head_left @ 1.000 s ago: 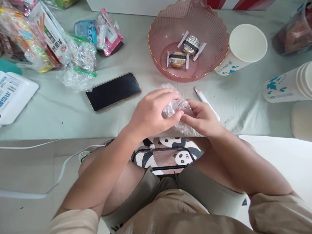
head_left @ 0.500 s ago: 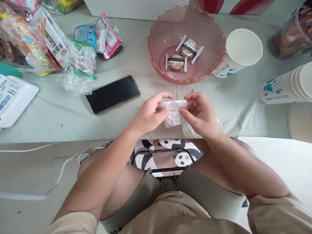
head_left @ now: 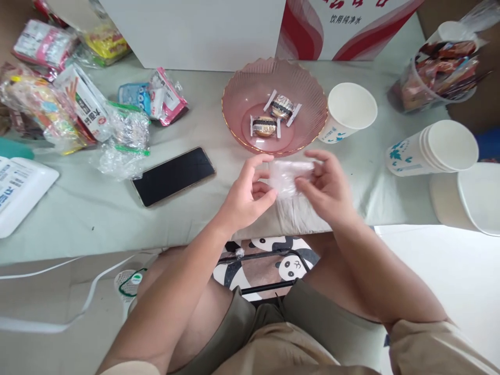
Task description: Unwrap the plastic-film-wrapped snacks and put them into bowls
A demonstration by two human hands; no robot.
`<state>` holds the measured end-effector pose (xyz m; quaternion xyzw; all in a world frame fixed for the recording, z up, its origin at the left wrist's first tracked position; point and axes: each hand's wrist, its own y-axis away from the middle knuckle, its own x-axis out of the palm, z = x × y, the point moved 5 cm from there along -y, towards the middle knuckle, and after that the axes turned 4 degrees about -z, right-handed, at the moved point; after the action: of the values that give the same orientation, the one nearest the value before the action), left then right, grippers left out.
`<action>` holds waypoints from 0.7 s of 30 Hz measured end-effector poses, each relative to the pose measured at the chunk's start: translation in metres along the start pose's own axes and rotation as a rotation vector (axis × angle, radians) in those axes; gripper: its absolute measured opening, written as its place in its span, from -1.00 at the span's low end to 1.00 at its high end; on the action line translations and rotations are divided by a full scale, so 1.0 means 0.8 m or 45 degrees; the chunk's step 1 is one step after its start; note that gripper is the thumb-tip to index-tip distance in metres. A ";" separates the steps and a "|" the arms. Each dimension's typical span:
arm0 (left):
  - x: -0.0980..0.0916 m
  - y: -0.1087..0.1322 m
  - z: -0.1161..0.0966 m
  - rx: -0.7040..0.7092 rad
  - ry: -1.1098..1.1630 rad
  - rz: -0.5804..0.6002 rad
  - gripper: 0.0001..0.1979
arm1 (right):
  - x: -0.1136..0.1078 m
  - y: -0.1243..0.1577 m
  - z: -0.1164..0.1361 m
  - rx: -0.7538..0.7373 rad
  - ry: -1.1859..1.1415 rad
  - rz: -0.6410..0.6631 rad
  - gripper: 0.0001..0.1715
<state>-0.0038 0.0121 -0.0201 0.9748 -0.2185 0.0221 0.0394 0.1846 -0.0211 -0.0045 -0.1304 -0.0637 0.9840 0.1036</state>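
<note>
A small, crinkled clear plastic wrapper (head_left: 287, 177) hangs between my hands, just in front of the pink ribbed bowl (head_left: 238, 104). My right hand (head_left: 328, 190) pinches its right side between thumb and fingers. My left hand (head_left: 250, 192) is at the wrapper's left edge, with fingers curled and thumb and index tip apart; no firm hold by it shows. In the gold-rimmed bowl lie two wrapped round snacks, one (head_left: 282, 107) behind the other (head_left: 265, 127). A black phone (head_left: 174, 176) lies on the table to the left of my left hand.
Paper cups (head_left: 351, 107), stacked cups (head_left: 429, 148), a white tub (head_left: 449, 200) and a container of packets (head_left: 433, 94) stand right. Packaged snacks (head_left: 84, 101) and a white pack (head_left: 23, 192) lie left. A large box (head_left: 203, 36) stands behind the bowl on the cloth-covered table (head_left: 195, 224).
The view has shifted, showing more of the box behind. My left hand's thumb has come away from the wrapper, which now sits more toward my right hand.
</note>
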 end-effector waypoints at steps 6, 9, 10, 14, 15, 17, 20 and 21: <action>-0.012 -0.015 -0.019 0.111 0.074 0.038 -0.87 | -0.129 -0.074 0.023 -0.397 0.299 -0.691 -0.59; -0.018 -0.021 -0.030 0.173 0.066 -0.043 -0.94 | -0.145 -0.140 0.038 -0.287 0.726 -0.666 -0.34; -0.021 -0.023 -0.032 0.183 0.078 -0.073 -0.94 | -0.141 -0.160 0.040 -0.192 0.882 -0.589 -0.27; -0.031 -0.029 -0.037 0.212 0.136 -0.159 -0.95 | -0.112 -0.207 0.028 0.123 1.278 -0.096 -0.23; -0.033 -0.029 -0.037 0.218 0.142 -0.170 -0.95 | -0.105 -0.211 0.024 0.111 1.364 0.016 -0.36; -0.036 -0.030 -0.038 0.226 0.139 -0.182 -0.95 | -0.097 -0.215 0.016 0.034 1.538 0.171 -0.62; -0.039 -0.028 -0.040 0.243 0.133 -0.192 -0.94 | -0.098 -0.218 0.004 0.026 1.713 0.310 -0.67; -0.039 -0.027 -0.041 0.250 0.137 -0.193 -0.94 | -0.101 -0.219 0.003 0.054 1.742 0.321 -0.68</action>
<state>-0.0236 0.0478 0.0092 0.9851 -0.1387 0.0925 -0.0430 0.2927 0.1308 0.0440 -0.7256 0.0507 0.6862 0.0080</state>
